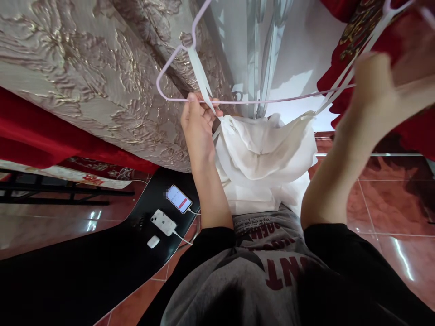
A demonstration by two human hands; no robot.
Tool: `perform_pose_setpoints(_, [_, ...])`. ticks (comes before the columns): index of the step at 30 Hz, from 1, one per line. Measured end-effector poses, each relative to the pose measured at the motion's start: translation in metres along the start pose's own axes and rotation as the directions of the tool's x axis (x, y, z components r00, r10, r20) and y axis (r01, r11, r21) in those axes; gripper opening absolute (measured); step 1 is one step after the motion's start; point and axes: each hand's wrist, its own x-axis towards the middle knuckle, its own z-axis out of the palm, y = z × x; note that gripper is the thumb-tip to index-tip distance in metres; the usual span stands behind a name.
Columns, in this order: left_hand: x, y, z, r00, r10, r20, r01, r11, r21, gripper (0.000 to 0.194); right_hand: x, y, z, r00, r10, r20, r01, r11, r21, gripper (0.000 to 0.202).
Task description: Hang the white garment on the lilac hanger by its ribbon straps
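Note:
A pale pink clothes hanger (pixel 278 100) spans the upper middle, its hook cut off by the top edge. My left hand (pixel 200 113) is closed around the left part of its bottom bar, thumb on top. A white garment (pixel 263 158) with thin straps hangs below. Its left strap (pixel 200 74) loops over the hanger's left shoulder beside my left fingers; the right strap (pixel 350 68) runs up to the hanger's right side. My right hand (pixel 380 86) is raised near that strap at upper right. Motion blurs its fingers, so its grip is unclear.
Silvery embossed fabric (pixel 84 68) hangs at left, with red cloth (pixel 68 136) below it. A black bench (pixel 102 258) carries two charging phones (pixel 179 199) and a small white case (pixel 153 242). Red drapery (pixel 408 113) hangs at right above reddish floor tiles (pixel 384 203).

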Motion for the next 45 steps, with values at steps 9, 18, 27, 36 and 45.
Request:
perform_pose_setpoints(9, [-0.010,0.015,-0.025,0.978,0.020,0.209,-0.066,0.974,0.218,0.031,-0.034,0.044,0.033,0.988,-0.072,0.137,0.125,0.889,-0.439,0.010])
perform_pose_setpoints(18, [-0.032,0.079,-0.029,0.912,0.009,0.410,-0.099,0.975,0.199,0.029,-0.039,0.036,0.028,0.966,-0.235,0.109,0.259,0.884,-0.390,0.015])
perform_pose_setpoints(27, [0.010,0.096,0.011,0.966,0.220,0.138,-0.220,0.975,-0.014,0.051,-0.038,0.033,0.035,0.963,-0.202,0.177,0.255,0.893,-0.371,0.020])
perform_pose_setpoints(36, [0.014,0.026,-0.024,0.753,0.573,-0.324,-0.524,0.819,0.234,0.037,-0.035,0.036,0.022,0.964,-0.193,0.186,0.254,0.878,-0.407,0.021])
perform_pose_setpoints(45, [-0.004,0.024,-0.007,0.992,0.126,0.007,-0.126,0.992,-0.016,0.045,-0.042,0.027,0.027,0.950,-0.232,0.207,0.297,0.873,-0.386,0.021])
